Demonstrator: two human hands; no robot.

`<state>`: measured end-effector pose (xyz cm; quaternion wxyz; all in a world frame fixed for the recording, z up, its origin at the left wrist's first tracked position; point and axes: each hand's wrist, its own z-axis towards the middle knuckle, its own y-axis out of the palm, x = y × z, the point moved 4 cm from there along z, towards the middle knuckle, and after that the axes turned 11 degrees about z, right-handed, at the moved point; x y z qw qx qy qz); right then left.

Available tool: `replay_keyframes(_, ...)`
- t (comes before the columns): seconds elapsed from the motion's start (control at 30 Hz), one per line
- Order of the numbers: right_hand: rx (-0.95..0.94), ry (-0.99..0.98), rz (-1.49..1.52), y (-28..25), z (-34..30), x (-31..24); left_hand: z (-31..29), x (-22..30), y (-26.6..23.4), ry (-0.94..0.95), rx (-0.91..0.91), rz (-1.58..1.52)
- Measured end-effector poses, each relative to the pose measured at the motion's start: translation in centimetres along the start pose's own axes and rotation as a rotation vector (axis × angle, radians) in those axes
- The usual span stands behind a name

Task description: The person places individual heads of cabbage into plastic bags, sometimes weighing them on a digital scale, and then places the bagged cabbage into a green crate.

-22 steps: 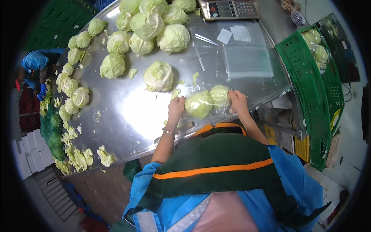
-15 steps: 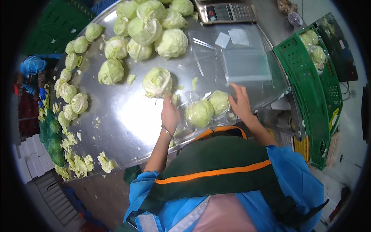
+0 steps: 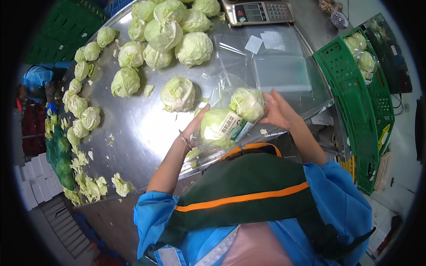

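Observation:
A clear plastic bag (image 3: 240,126) with two pale green cabbages in it is between my hands at the near edge of the metal table. On its upper side a white and green printed label shows. My left hand (image 3: 195,127) grips the bag's left end, its fingers partly hidden by the plastic. At the other end my right hand (image 3: 278,111) presses against the right cabbage, thumb and fingers curved around its side. Just beyond my left hand a loose cabbage (image 3: 177,94) rests on the table, touching neither hand.
A pile of cabbages (image 3: 166,33) stands at the back, with a row of smaller ones (image 3: 78,106) along the left. Flat clear bags (image 3: 284,73) lie under a scale (image 3: 262,13). Green crates (image 3: 350,102) stand right. A co-worker (image 3: 39,80) is at far left.
The bag has been lifted and turned, so its label now shows. My left hand has moved from beside the loose cabbage onto the bag's left end; my right hand has closed in on its right end.

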<state>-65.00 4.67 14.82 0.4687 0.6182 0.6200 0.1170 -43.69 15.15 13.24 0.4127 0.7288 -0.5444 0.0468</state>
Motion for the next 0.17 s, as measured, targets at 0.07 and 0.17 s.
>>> replay_keyframes(0.07, -0.063, -0.174, 0.06, 2.0, -1.0, 1.8, -0.3, -1.4, -0.2, 0.002, -0.131, -0.008)
replay_keyframes(0.17, -0.021, -0.483, -0.046, 3.6, -3.0, 2.3, -2.8, -0.3, 5.3, 0.236, 0.126, 0.39)
